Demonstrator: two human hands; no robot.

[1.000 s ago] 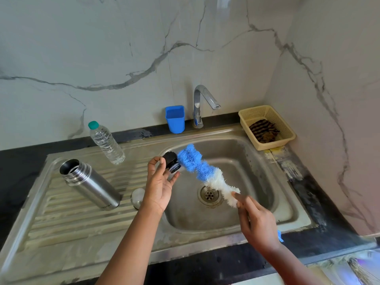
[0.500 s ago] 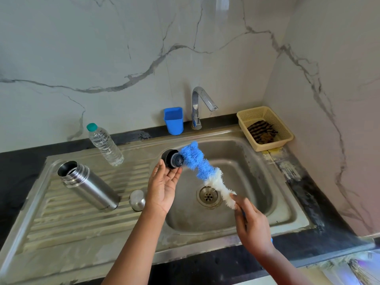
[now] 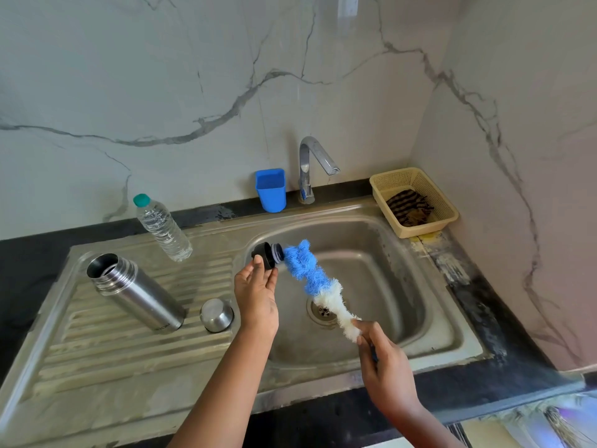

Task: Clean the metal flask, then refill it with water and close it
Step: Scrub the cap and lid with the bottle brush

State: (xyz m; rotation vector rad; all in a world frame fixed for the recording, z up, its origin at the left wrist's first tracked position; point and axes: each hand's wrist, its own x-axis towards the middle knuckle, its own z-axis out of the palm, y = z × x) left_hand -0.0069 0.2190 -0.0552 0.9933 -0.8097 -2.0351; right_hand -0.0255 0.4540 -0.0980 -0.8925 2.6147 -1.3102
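The open metal flask (image 3: 139,294) stands on the ribbed drainboard at the left, its mouth uncovered. Its steel cup lid (image 3: 216,315) sits upside down beside it. My left hand (image 3: 258,292) pinches the black stopper (image 3: 267,254) over the sink's left edge. My right hand (image 3: 387,371) grips the handle of a blue and white bottle brush (image 3: 318,284), whose blue tip touches the stopper's threaded end.
A steel sink (image 3: 429,305) with a drain (image 3: 323,311) lies below the hands. A tap (image 3: 311,166) and a blue cup (image 3: 270,190) stand behind it. A clear water bottle (image 3: 161,227) stands at the back left, a yellow basket (image 3: 416,202) at the back right.
My left hand has turned the stopper and lifted it slightly toward the back. The brush has followed it, its tip staying against the stopper.
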